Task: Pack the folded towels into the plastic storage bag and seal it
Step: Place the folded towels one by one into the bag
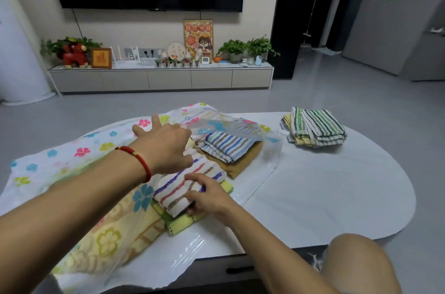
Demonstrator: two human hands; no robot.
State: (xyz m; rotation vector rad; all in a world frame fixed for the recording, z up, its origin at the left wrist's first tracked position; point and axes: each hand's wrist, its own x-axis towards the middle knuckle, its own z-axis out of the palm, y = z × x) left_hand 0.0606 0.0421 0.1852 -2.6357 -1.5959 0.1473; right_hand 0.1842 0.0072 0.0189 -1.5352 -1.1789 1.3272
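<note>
My right hand point(208, 197) is flat on the folded white towel with purple, red and brown stripes point(190, 184), fingers together and curled over its near edge. That towel sits on a yellow-green checked towel point(179, 222), both at the mouth of the clear flower-printed plastic storage bag point(79, 156), which is spread over the left of the white oval table point(325, 192). My left hand point(166, 146), red cord bracelet point(139, 160) at the wrist, reaches over the bag, fingers spread apart, gripping nothing I can see. Just beyond it: a blue-striped folded towel point(227, 144) on a mustard-brown towel point(243, 162), partly under the bag's lifted clear flap. A stack of green-striped and yellow folded towels point(315, 128) lies well apart at the far right, outside the bag. Bag mouth is open.
</note>
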